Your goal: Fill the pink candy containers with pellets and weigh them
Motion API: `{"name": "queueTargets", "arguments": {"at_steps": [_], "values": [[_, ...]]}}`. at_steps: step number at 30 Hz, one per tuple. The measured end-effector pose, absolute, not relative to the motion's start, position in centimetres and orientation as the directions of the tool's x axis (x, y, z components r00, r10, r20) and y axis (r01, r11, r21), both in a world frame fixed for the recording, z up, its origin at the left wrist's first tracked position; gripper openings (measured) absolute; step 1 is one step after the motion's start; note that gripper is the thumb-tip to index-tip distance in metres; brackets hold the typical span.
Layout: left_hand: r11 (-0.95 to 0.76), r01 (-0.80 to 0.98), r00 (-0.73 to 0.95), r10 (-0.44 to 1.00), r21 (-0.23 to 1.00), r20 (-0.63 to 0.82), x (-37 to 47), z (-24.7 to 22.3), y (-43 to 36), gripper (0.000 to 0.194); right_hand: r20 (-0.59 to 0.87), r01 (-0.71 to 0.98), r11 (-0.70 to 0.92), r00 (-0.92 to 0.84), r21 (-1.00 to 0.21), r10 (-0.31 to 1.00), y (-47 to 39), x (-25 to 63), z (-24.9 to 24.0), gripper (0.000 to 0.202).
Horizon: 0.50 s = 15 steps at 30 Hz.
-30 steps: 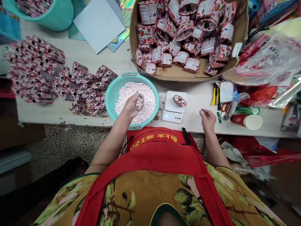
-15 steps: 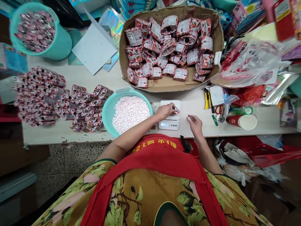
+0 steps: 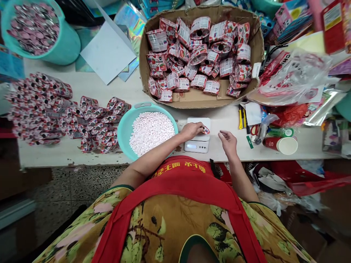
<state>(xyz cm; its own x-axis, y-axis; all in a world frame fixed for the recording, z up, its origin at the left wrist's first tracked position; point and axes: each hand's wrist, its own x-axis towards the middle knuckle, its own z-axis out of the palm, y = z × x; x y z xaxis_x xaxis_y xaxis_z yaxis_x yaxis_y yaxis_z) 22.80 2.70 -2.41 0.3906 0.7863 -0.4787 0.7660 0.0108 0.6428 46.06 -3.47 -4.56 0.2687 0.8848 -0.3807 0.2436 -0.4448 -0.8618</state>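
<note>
My left hand [image 3: 192,130] is closed at the fingertips on a small red-and-white printed wrapper [image 3: 206,130], over the plate of a white digital scale [image 3: 196,147]. What else may lie under the fingers is hidden. To the right of the scale, my right hand [image 3: 228,141] hovers with its fingers apart and nothing in it. Left of the scale, a teal basin [image 3: 124,135] holds many small pale pink-white pieces [image 3: 152,132]; my left forearm crosses its right edge.
Beyond the scale stands a cardboard box [image 3: 192,103] of printed rolls. More rolls [image 3: 41,109] are stacked at left, near a teal bucket [image 3: 68,44]. At right lie a yellow cutter [image 3: 240,118], a paper cup [image 3: 287,145] and plastic bags [image 3: 296,76].
The view has shifted slightly, with objects at the left now further left. Both hands stay in nearly the same places beside and over the scale.
</note>
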Motion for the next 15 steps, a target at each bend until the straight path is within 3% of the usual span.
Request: {"name": "queueTargets", "arguments": {"at_steps": [5, 8, 12, 15], "values": [[0.108, 0.68, 0.29, 0.869, 0.726, -0.401, 21.6, -2.8, 2.3, 0.036, -0.374, 0.255, -0.448, 0.291, -0.857, 0.881, -4.4, 46.7, -4.1, 0.049], [-0.043, 0.76, 0.377, 0.841, 0.648, -0.387, 21.9, -2.5, 2.1, 0.027, -0.3, 0.285, -0.392, 0.318, -0.874, 0.899, -3.8, 46.7, -2.9, 0.046], [-0.282, 0.845, 0.492, 0.742, 0.454, -0.455, 23.5, -0.7, 2.1, 0.03, -0.036, 0.401, -0.129, 0.231, -0.907, 0.972, 1.5, 45.9, 0.5, 0.039], [-0.219, 0.88, 0.409, 0.801, 0.422, -0.437, 22.4, 2.2, 2.2, 0.034, 0.155, 0.502, 0.09, 0.09, -0.86, 0.984, 9.3, 45.2, 2.6, 0.04]]}}
